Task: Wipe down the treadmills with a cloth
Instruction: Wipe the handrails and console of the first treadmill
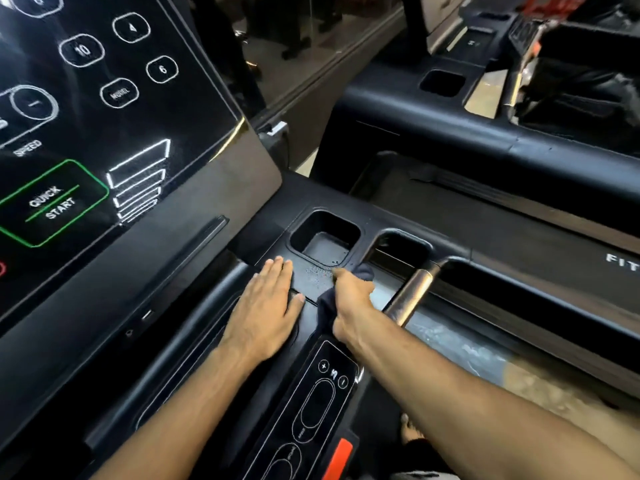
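I look down at a black treadmill console (194, 271) with a lit touch screen (86, 116) at the upper left. My left hand (266, 306) lies flat on the console ledge, fingers straight. My right hand (349, 299) grips a dark cloth (362, 271) bunched under the palm, with an end trailing by the thumb, and presses it onto the ledge just below two square cup holders (325, 237). Small water droplets (317, 271) sit on the surface between my hands.
A metal handrail (412, 292) runs to the right of my right hand. A control strip with plus and minus buttons (322, 400) and a red tab (341, 455) lies below my hands. A second black treadmill (450, 109) stands at the upper right.
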